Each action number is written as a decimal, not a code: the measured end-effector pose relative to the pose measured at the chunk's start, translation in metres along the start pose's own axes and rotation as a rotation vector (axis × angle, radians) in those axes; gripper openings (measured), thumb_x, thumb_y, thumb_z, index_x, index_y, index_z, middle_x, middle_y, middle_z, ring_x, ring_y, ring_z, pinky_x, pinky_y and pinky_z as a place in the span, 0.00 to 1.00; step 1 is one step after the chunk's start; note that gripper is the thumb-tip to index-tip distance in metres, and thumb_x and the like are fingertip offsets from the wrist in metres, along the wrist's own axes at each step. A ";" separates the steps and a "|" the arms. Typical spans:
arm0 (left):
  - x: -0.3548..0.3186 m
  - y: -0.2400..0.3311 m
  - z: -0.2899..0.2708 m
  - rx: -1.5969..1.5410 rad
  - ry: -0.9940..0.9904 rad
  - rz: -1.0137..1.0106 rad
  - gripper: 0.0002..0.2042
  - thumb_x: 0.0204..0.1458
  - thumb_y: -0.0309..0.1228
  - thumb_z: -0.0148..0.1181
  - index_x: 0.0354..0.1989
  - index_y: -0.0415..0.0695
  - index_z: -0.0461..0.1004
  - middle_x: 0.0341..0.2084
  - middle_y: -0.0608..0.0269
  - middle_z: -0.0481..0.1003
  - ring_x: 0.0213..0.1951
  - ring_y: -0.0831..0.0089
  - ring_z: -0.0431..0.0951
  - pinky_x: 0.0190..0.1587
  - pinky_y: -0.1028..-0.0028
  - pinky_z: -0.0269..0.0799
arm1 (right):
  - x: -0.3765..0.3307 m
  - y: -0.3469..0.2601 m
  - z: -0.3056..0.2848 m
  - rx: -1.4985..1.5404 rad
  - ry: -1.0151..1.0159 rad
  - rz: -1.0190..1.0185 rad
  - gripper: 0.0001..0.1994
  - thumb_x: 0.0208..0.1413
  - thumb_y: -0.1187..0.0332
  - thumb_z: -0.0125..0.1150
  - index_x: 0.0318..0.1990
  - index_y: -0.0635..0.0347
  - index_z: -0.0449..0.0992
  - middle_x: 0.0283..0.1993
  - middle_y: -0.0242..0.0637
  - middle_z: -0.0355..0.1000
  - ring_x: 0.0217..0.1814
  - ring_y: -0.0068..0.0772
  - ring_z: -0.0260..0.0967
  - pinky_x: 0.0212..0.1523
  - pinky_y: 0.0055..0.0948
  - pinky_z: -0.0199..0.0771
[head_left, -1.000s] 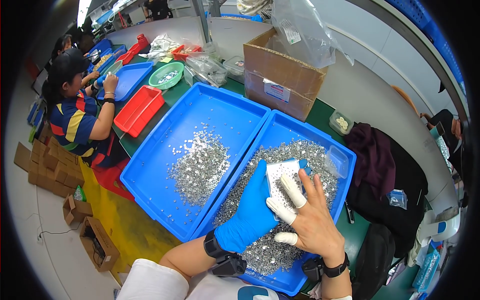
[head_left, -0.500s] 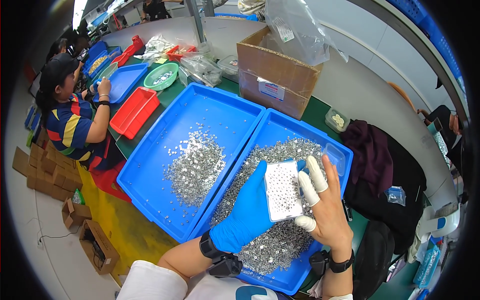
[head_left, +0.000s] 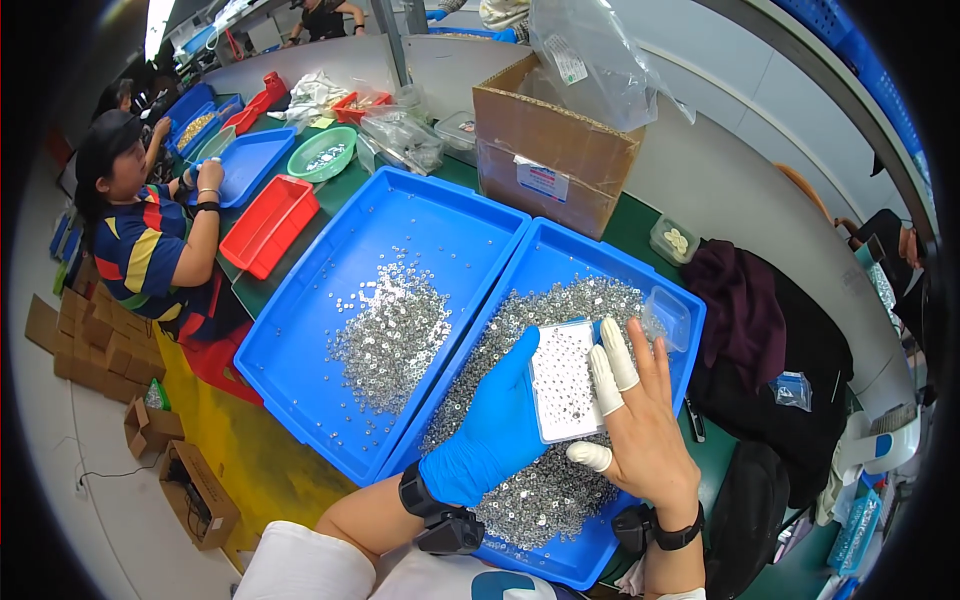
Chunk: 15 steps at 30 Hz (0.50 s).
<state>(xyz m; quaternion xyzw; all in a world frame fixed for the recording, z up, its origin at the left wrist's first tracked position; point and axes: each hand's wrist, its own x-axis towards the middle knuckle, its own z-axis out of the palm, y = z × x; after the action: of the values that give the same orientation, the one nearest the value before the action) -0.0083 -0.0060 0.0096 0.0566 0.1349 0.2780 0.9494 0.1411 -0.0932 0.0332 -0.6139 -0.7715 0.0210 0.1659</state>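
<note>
Over the right tray (head_left: 590, 253), a white plate (head_left: 564, 385) lies in the gloved left hand (head_left: 490, 430), the right hand (head_left: 652, 445) beside it.
The left hand's grip is clamped on the plate, thumb along its left edge; small dark specks, too fine to make out, dot its face. The right hand's grip is apart, two capped fingers extended over the plate's right edge, the capped thumb spread away; whether they touch it, I cannot tell. Beneath, metal pieces (head_left: 545, 505) fill much of the right tray, with a clear box (head_left: 672, 318) near its far right corner. Just beside, the left tray (head_left: 300, 375) holds a smaller heap (head_left: 395, 345). Farther off, on the green tabletop (head_left: 634, 226), stand a red bin (head_left: 268, 225), a carton (head_left: 545, 150) and a green bowl (head_left: 302, 168).
</note>
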 end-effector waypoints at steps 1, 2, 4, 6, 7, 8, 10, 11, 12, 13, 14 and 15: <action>0.000 0.000 0.002 0.031 0.034 0.010 0.27 0.65 0.48 0.38 0.66 0.43 0.57 0.60 0.52 0.65 0.60 0.57 0.68 0.62 0.51 0.63 | 0.000 -0.001 0.000 0.007 -0.004 0.011 0.46 0.52 0.33 0.46 0.65 0.67 0.58 0.71 0.55 0.47 0.75 0.61 0.35 0.70 0.62 0.32; 0.000 0.000 0.001 0.031 0.034 0.010 0.27 0.65 0.48 0.38 0.66 0.43 0.57 0.60 0.52 0.65 0.60 0.57 0.68 0.62 0.51 0.63 | -0.001 -0.001 0.000 0.007 -0.004 0.011 0.46 0.52 0.33 0.46 0.65 0.67 0.58 0.71 0.55 0.47 0.75 0.61 0.35 0.70 0.62 0.32; -0.001 0.000 0.000 0.047 0.032 0.000 0.27 0.65 0.48 0.38 0.66 0.43 0.56 0.61 0.52 0.64 0.60 0.57 0.68 0.62 0.51 0.63 | -0.001 0.002 -0.001 0.036 0.032 0.004 0.46 0.52 0.33 0.45 0.65 0.68 0.57 0.72 0.55 0.46 0.75 0.61 0.35 0.69 0.62 0.32; 0.000 -0.001 -0.003 0.056 0.030 -0.010 0.27 0.65 0.47 0.38 0.66 0.43 0.56 0.61 0.52 0.64 0.60 0.57 0.68 0.62 0.51 0.63 | -0.002 0.005 -0.002 0.049 0.051 0.005 0.46 0.52 0.33 0.45 0.65 0.68 0.57 0.72 0.56 0.45 0.75 0.61 0.35 0.69 0.62 0.32; 0.001 -0.002 -0.005 0.052 0.013 -0.040 0.27 0.65 0.48 0.38 0.66 0.43 0.57 0.60 0.53 0.65 0.59 0.57 0.69 0.60 0.53 0.65 | -0.003 0.007 -0.003 0.049 0.054 0.011 0.45 0.52 0.33 0.45 0.65 0.67 0.58 0.72 0.55 0.45 0.75 0.61 0.35 0.69 0.62 0.32; 0.002 -0.003 -0.008 0.049 -0.003 -0.070 0.26 0.65 0.48 0.38 0.65 0.43 0.57 0.59 0.53 0.66 0.58 0.58 0.70 0.58 0.54 0.68 | -0.003 0.009 -0.004 0.050 0.057 0.018 0.45 0.53 0.33 0.45 0.65 0.65 0.58 0.72 0.54 0.44 0.75 0.61 0.35 0.70 0.62 0.32; 0.002 -0.006 -0.006 0.047 -0.021 -0.110 0.26 0.65 0.48 0.37 0.65 0.43 0.58 0.58 0.53 0.66 0.57 0.59 0.71 0.57 0.55 0.70 | -0.004 0.014 -0.007 0.048 0.062 0.034 0.44 0.53 0.33 0.44 0.66 0.63 0.58 0.72 0.54 0.44 0.75 0.61 0.34 0.70 0.61 0.32; -0.001 -0.006 -0.002 0.097 0.004 -0.130 0.26 0.65 0.48 0.37 0.64 0.43 0.58 0.57 0.54 0.67 0.56 0.60 0.72 0.55 0.56 0.72 | -0.005 0.017 -0.008 0.085 0.057 0.023 0.42 0.54 0.34 0.45 0.66 0.60 0.59 0.73 0.53 0.44 0.75 0.61 0.34 0.70 0.61 0.32; -0.005 -0.006 0.003 0.147 0.028 -0.152 0.25 0.66 0.48 0.37 0.64 0.44 0.59 0.56 0.54 0.68 0.55 0.60 0.73 0.53 0.56 0.74 | -0.005 0.021 -0.009 0.121 0.053 0.012 0.41 0.54 0.34 0.45 0.66 0.57 0.60 0.73 0.52 0.44 0.76 0.60 0.34 0.70 0.61 0.33; -0.006 -0.006 0.004 0.198 0.052 -0.174 0.25 0.66 0.48 0.36 0.63 0.44 0.59 0.56 0.54 0.68 0.53 0.61 0.74 0.51 0.57 0.76 | -0.005 0.023 -0.009 0.157 0.050 0.003 0.39 0.54 0.35 0.45 0.66 0.54 0.61 0.73 0.51 0.44 0.76 0.60 0.33 0.70 0.60 0.33; -0.006 -0.007 0.001 0.204 0.052 -0.186 0.25 0.66 0.48 0.36 0.63 0.44 0.59 0.56 0.54 0.68 0.53 0.61 0.74 0.51 0.57 0.76 | -0.005 0.026 -0.009 0.159 0.055 0.015 0.39 0.54 0.35 0.45 0.66 0.54 0.61 0.73 0.51 0.44 0.76 0.60 0.33 0.70 0.60 0.33; -0.005 -0.008 -0.005 0.153 0.015 -0.197 0.24 0.66 0.48 0.36 0.63 0.44 0.60 0.55 0.54 0.69 0.52 0.61 0.75 0.50 0.57 0.77 | -0.005 0.030 -0.006 0.202 0.054 0.011 0.38 0.55 0.35 0.45 0.66 0.51 0.61 0.73 0.50 0.44 0.76 0.60 0.33 0.70 0.60 0.33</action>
<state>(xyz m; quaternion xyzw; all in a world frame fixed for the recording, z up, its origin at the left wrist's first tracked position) -0.0098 -0.0157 0.0049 0.1134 0.1676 0.1728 0.9639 0.1717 -0.0919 0.0308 -0.5985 -0.7574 0.0830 0.2475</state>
